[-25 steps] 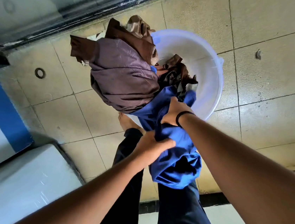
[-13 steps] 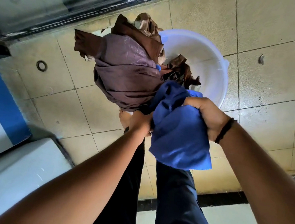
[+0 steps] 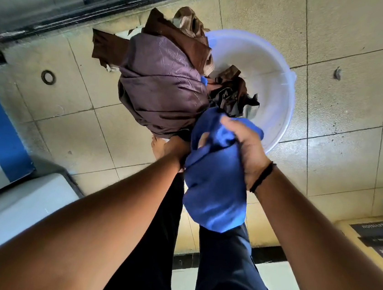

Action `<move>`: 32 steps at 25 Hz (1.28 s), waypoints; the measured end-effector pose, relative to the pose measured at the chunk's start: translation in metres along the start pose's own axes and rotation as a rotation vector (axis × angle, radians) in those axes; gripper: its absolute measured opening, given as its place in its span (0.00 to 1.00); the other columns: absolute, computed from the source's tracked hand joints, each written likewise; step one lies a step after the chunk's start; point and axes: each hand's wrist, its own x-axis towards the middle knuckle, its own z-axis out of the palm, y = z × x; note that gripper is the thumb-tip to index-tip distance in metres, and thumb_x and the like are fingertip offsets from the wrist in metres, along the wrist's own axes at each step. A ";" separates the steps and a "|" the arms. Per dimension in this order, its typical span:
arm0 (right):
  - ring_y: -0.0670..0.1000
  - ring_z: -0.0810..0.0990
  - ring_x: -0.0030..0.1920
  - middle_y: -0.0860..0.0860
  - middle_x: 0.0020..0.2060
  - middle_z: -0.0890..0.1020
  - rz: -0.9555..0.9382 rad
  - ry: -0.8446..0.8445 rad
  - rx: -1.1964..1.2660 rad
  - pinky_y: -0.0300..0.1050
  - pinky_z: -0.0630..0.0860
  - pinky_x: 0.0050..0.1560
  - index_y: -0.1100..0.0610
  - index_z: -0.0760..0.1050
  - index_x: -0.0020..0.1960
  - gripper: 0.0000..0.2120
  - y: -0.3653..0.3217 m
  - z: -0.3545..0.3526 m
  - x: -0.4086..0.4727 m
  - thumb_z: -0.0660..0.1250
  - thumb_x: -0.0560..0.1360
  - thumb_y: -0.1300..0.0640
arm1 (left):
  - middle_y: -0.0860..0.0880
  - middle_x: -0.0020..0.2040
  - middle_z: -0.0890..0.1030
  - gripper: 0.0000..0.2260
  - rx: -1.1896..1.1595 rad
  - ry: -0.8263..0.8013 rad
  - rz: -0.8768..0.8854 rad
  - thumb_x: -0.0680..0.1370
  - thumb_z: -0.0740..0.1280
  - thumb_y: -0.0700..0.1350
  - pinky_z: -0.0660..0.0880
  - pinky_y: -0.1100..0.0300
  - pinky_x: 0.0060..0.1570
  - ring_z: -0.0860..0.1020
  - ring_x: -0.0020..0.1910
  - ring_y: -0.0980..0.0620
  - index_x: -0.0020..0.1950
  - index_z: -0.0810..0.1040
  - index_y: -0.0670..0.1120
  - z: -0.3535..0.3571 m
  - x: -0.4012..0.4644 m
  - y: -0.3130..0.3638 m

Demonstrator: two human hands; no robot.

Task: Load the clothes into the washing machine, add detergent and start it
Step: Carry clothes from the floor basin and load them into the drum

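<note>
Over the tiled floor (image 3: 348,96), a white tub (image 3: 271,82) sits at one o'clock from your legs, purple and brown clothes (image 3: 161,86) heaped across its ten o'clock rim. Your blue garment (image 3: 214,183) hangs bunched, long axis running twelve to six. Your right hand (image 3: 245,148) clamps its top; your left hand (image 3: 173,146) is mostly hidden behind the blue cloth, fingers impossible to tell

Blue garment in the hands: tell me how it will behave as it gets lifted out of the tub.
Probably floppy: the blue garment bunches and droops below the right hand. Likely light, since it hangs from that grip without stretching taut. Its sheen hints it may slip; the left hand is largely hidden behind it. It could drag the brown clothes beside it.
</note>
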 end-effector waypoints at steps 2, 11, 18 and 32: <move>0.54 0.78 0.35 0.57 0.33 0.79 -0.145 -0.070 0.224 0.44 0.76 0.43 0.61 0.76 0.37 0.16 -0.016 -0.002 -0.003 0.75 0.62 0.49 | 0.36 0.58 0.79 0.11 0.162 0.013 -0.035 0.84 0.63 0.44 0.78 0.47 0.55 0.80 0.60 0.37 0.58 0.79 0.38 -0.002 -0.007 -0.002; 0.56 0.74 0.52 0.55 0.49 0.76 0.429 0.279 -1.808 0.46 0.70 0.51 0.54 0.77 0.55 0.11 -0.034 -0.024 0.014 0.65 0.73 0.57 | 0.43 0.34 0.78 0.20 0.483 0.198 0.406 0.69 0.56 0.62 0.76 0.45 0.46 0.77 0.38 0.41 0.31 0.68 0.46 -0.012 0.044 -0.047; 0.53 0.79 0.35 0.51 0.31 0.79 0.278 0.207 -1.359 0.44 0.76 0.36 0.58 0.77 0.40 0.21 -0.043 0.042 0.025 0.73 0.71 0.39 | 0.53 0.25 0.58 0.18 0.159 0.134 1.006 0.75 0.61 0.49 0.60 0.50 0.27 0.61 0.27 0.46 0.30 0.53 0.53 -0.016 -0.102 -0.027; 0.47 0.58 0.30 0.48 0.24 0.59 -0.583 0.451 -1.205 0.47 0.57 0.29 0.54 0.56 0.29 0.14 -0.006 0.078 -0.005 0.57 0.70 0.60 | 0.44 0.61 0.77 0.22 0.436 0.484 0.781 0.77 0.69 0.43 0.67 0.53 0.39 0.78 0.53 0.37 0.64 0.61 0.54 -0.064 -0.006 -0.010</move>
